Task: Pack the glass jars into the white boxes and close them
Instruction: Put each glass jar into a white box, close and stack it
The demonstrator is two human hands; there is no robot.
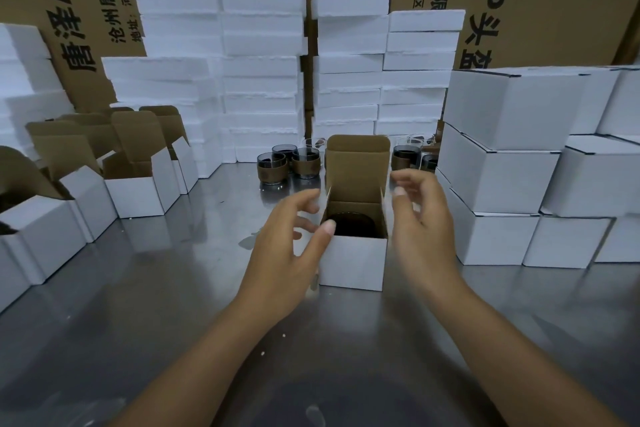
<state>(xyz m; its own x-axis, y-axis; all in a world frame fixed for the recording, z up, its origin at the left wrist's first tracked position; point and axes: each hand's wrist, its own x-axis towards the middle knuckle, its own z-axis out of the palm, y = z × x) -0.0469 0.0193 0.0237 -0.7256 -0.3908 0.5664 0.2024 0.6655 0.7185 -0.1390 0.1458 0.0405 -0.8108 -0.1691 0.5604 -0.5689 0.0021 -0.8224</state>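
Centre frame: open white box (pixel 353 260), glass jar (pixel 351 225) already inside, lid flap upright, not closed. Left hand (pixel 287 253) loose-fingered, thumb at box corner; right hand (pixel 422 218) spread, gripping nothing. Closed boxes (pixel 502 166) stacked right; loose jars (pixel 287 163) behind and empty boxes (pixel 138 191) left remain.

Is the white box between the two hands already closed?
No, the lid of the box stands upright and a dark jar shows inside through the open top.

steel table (pixel 173 305): open box (pixel 353 262), jars (pixel 272 168), closed boxes (pixel 498 237)
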